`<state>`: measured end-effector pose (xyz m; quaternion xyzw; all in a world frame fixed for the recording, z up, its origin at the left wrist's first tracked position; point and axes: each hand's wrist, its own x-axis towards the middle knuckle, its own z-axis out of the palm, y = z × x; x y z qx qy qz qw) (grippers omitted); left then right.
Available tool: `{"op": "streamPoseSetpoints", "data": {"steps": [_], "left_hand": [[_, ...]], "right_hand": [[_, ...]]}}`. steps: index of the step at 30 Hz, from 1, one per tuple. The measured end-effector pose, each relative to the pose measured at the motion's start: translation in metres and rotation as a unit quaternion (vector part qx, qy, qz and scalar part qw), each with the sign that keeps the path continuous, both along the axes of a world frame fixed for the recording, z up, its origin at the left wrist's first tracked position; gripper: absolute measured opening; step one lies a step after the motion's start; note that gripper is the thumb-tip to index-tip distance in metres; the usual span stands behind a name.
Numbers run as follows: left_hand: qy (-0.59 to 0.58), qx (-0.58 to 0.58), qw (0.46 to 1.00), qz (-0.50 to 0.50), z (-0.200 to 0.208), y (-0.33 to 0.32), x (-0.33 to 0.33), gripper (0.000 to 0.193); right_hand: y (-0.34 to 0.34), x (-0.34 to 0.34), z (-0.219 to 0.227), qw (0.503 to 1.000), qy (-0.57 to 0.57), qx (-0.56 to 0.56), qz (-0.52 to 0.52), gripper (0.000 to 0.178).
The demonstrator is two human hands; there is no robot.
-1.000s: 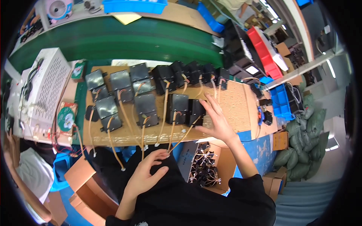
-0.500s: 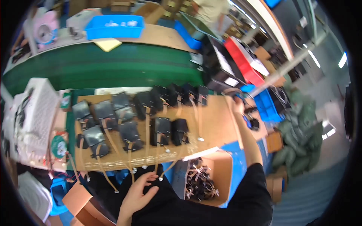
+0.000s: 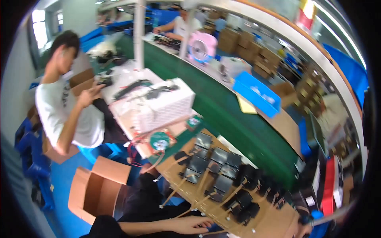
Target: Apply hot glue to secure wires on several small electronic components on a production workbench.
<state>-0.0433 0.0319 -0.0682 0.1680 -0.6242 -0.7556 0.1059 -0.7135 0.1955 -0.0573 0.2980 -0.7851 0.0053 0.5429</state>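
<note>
My left hand point(image 3: 192, 225) lies over my dark-clothed lap at the front edge of a cardboard sheet point(image 3: 270, 224). Its fingers are apart and nothing is in them. Close to its fingertips hangs a flat tan cable with a white connector point(image 3: 201, 235). At the lower right rim my right hand point(image 3: 304, 230) shows only in part, blurred, beside something dark; its fingers cannot be made out. Several black box-shaped parts point(image 3: 223, 185) with tan cables lie in rows on the cardboard, between the two hands and beyond.
An open cardboard box point(image 3: 99, 194) stands on the floor at left. A seated co-worker in a white shirt point(image 3: 71, 115) handles a small dark thing. Beyond are a white perforated case point(image 3: 170, 107), a green conveyor belt point(image 3: 222, 107), a blue bin point(image 3: 257, 94) and a pink fan point(image 3: 201, 47).
My view has swung to the left, bringing the co-worker and the floor box into sight. The cardboard sheet now sits lower right. My left hand stays empty over my lap.
</note>
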Motion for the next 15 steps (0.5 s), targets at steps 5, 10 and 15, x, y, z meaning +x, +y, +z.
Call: {"op": "streamPoseSetpoints", "data": {"steps": [5, 10, 15], "left_hand": [[0.036, -0.096, 0.993, -0.061, 0.020, -0.003, -0.027, 0.033], [0.076, -0.094, 0.990, -0.073, 0.054, -0.006, -0.010, 0.032], [0.093, -0.028, 0.991, -0.095, 0.054, -0.008, -0.011, 0.033]], "right_hand": [[-0.078, 0.044, 0.027, 0.984, -0.109, -0.046, 0.135, 0.066], [-0.030, 0.078, 0.090, 0.963, -0.185, -0.069, 0.182, 0.063], [-0.093, 0.263, 0.190, 0.930, -0.267, -0.094, 0.236, 0.060]]}}
